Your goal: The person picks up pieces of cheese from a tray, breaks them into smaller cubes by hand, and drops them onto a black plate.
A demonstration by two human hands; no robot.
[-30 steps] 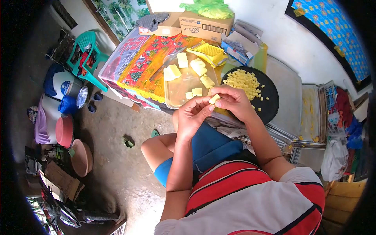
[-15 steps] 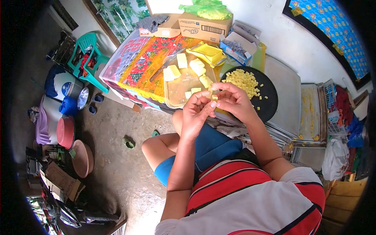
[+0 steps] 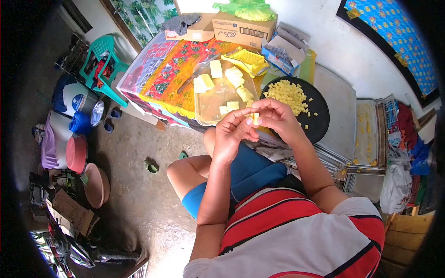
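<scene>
Between my fingertips is a small pale-yellow block (image 3: 255, 119). My left hand (image 3: 233, 134) pinches it from the left, its other fingers curled. My right hand (image 3: 279, 119) grips it from the other side with thumb and forefinger. Just beyond my hands lies a clear plastic tray (image 3: 204, 111) bearing larger yellow blocks (image 3: 203, 83) and some smaller chunks (image 3: 234, 106). To the right sits a round black tray (image 3: 319, 127), with a heap of little yellow cubes (image 3: 283, 95) on it and a few scattered off the pile.
A yellow slotted rack (image 3: 248, 61) lies behind the clear tray on the patterned tablecloth (image 3: 176, 78). Cardboard boxes (image 3: 242, 32) and an opened blue-and-white box (image 3: 280, 58) stand at the back. Stacked framed screens (image 3: 336, 106) are at the right, a green chair (image 3: 104, 65) at the left.
My fingertips have closed in around the yellow block, the left ones shifting slightly right and the block now showing more upright. The blocks and cubes on the trays look the same.
</scene>
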